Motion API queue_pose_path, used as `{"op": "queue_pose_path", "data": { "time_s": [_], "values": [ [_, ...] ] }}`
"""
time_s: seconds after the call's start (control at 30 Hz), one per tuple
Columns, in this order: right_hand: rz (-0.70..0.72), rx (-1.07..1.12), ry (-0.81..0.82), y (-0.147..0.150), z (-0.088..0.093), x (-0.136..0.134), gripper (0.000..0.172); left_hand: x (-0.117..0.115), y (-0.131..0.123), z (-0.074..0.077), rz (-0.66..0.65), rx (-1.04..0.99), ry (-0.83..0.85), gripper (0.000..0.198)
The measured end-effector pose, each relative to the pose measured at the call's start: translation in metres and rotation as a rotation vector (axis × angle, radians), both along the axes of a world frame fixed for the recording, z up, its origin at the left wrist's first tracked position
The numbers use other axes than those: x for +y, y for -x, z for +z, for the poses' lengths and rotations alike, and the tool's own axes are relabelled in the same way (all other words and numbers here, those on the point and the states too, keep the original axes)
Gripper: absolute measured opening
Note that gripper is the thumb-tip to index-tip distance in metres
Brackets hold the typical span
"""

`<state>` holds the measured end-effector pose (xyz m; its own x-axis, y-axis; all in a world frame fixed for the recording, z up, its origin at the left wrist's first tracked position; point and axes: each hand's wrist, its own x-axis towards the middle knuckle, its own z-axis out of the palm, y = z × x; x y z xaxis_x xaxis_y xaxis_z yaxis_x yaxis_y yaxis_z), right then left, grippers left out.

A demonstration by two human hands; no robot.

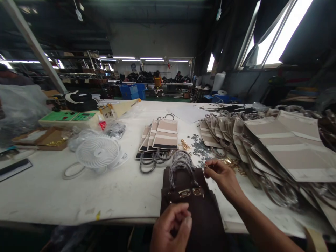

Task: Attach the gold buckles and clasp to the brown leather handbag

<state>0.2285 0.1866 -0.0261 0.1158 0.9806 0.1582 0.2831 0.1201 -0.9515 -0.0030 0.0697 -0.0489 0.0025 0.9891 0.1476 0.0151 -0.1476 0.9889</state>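
Note:
A dark brown handbag panel (202, 213) lies at the table's front edge, with plastic-wrapped handles (181, 164) at its far end. Gold-coloured metal fittings (184, 193) sit across its upper part. Over the lower panel, my left hand (172, 227) has its fingers curled towards the thumb; whether anything is inside cannot be made out. My right hand (222, 176) is beside the panel's upper right corner, thumb and fingertips pinched on a small metal piece whose kind is unclear. Small grey metal parts (198, 145) and gold parts (184, 145) lie scattered just beyond it.
Beige-and-white bag panels (165, 133) with handles are stacked ahead. A bigger pile of panels (286, 143) fills the right side. Leftwards are a white fan (98, 152), a cardboard box (42, 138) and a green control unit (70, 117). People sit farther back.

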Motion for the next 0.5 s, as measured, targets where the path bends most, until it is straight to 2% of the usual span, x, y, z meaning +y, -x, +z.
{"op": "queue_pose_path", "data": {
  "time_s": [0.07, 0.13, 0.23, 0.4, 0.5],
  "values": [
    [0.134, 0.243, 0.046, 0.015, 0.015, -0.055, 0.032, 0.000, -0.003, 0.014, -0.116, -0.126, 0.145, 0.042],
    [0.245, 0.421, 0.101, 0.031, 0.022, -0.097, 0.030, -0.001, -0.006, 0.025, -0.233, -0.185, 0.163, 0.046],
    [0.282, 0.593, 0.133, 0.049, 0.023, -0.131, 0.027, -0.008, -0.011, 0.032, -0.303, -0.207, 0.126, 0.039],
    [0.177, 0.632, 0.121, 0.070, 0.013, -0.159, 0.029, -0.039, -0.020, 0.026, -0.125, -0.179, 0.093, 0.026],
    [0.145, 0.757, 0.281, 0.085, -0.014, -0.185, 0.029, -0.068, -0.024, 0.008, -0.001, -0.141, 0.142, 0.031]
  ]
}}
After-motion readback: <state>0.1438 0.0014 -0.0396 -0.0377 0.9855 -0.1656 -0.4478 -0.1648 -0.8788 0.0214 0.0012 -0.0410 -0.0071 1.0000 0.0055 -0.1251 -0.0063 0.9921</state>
